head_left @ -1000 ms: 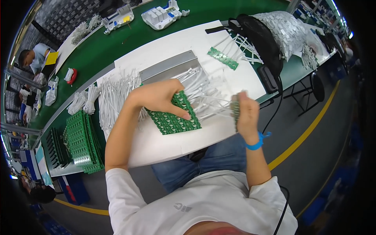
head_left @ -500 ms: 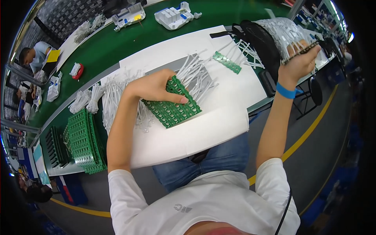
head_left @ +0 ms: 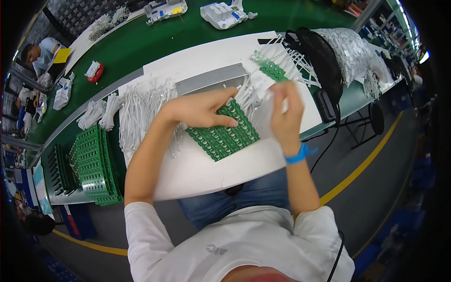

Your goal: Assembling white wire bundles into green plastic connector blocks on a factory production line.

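Note:
My left hand (head_left: 204, 109) is closed on a green circuit board panel (head_left: 225, 136), its thumb on top and the panel tilted above the white work surface. White cables (head_left: 246, 96) lie behind the panel, next to a grey metal piece (head_left: 211, 79). My right hand (head_left: 287, 115), with a blue wristband, hovers just right of the panel. Its fingers are smeared by motion, so I cannot make out whether anything is in them. Beyond it lies a narrow green board strip (head_left: 272, 69) among more white cables.
White cables (head_left: 143, 113) are spread left of the panel, with green panels (head_left: 96, 164) stacked farther left. At the right are a black bag (head_left: 322, 61) and a heap of white-connectored cables (head_left: 350, 51). White plastic housings (head_left: 223, 15) sit at the back. A person (head_left: 44, 54) sits far left.
My right hand has come back from the cable heap at the right, where it held a board strip, to beside the panel. The strip is no longer seen in it. My left hand still holds the panel.

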{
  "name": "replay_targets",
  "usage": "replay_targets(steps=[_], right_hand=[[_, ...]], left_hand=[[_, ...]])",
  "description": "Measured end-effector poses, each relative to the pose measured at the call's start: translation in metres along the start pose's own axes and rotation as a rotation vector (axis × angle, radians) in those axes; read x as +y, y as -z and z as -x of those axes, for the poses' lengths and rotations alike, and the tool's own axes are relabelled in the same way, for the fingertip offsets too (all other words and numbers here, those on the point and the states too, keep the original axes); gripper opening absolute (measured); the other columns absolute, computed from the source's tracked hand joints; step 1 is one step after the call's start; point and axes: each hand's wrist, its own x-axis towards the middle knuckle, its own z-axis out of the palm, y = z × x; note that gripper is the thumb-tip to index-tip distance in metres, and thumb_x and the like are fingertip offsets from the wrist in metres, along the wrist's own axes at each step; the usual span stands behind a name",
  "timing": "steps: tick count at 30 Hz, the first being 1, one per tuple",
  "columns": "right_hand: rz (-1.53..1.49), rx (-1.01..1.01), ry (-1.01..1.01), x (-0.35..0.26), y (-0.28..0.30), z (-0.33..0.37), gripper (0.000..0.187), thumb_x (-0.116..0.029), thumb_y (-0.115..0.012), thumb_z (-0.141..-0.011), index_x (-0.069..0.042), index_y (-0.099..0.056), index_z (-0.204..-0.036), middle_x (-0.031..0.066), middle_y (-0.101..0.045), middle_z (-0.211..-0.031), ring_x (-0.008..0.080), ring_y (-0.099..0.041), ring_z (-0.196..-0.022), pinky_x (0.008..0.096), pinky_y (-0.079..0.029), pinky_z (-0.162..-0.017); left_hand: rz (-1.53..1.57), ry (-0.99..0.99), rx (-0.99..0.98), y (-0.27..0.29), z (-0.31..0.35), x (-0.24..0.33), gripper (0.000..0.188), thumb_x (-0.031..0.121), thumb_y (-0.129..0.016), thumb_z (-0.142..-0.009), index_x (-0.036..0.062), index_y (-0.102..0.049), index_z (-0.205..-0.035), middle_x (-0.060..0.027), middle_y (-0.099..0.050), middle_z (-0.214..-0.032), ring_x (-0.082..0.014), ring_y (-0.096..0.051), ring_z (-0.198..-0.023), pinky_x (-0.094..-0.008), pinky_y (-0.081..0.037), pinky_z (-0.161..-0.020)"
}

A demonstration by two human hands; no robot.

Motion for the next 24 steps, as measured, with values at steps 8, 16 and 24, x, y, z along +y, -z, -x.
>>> replay_targets(steps=[8, 16, 24], right_hand=[[0.044, -0.047, -0.156, -0.043, -0.016, 0.042, 0.023, -0.018, -0.07, -0.086, -0.002, -0.054, -0.087, 0.0085, -0.049, -0.081, 0.0206, -0.047, -0.058, 0.0321, -0.041, -0.053], [0.022, 0.103, -0.197, -0.035, 0.005, 0.035, 0.015, -0.013, -0.059, -0.095, 0.001, -0.056, -0.09, 0.0108, -0.043, -0.096, 0.0132, -0.044, -0.059, 0.0261, -0.04, -0.053], [0.197, -0.222, -0.144, -0.049, 0.016, 0.037, 0.017, -0.018, -0.058, -0.095, -0.003, -0.055, -0.086, 0.0126, -0.049, -0.085, 0.0333, -0.057, -0.063, 0.0384, -0.045, -0.054]], left_hand=[[-0.037, -0.045, 0.069, -0.015, -0.005, 0.014, 0.089, 0.026, -0.069, -0.088, 0.0055, -0.012, -0.153, -0.0169, -0.047, -0.13, -0.011, -0.045, -0.074, -0.0244, -0.041, -0.064], [0.178, -0.063, 0.186, -0.021, -0.003, 0.02, 0.094, 0.03, -0.075, -0.084, 0.0015, -0.016, -0.15, -0.0187, -0.06, -0.113, -0.013, -0.054, -0.08, -0.0276, -0.045, -0.068], [0.062, -0.017, -0.101, -0.025, -0.012, 0.019, 0.037, 0.033, -0.076, -0.083, -0.0017, -0.066, -0.075, -0.0042, -0.058, -0.058, -0.0094, -0.048, -0.053, -0.0282, -0.042, -0.052]])
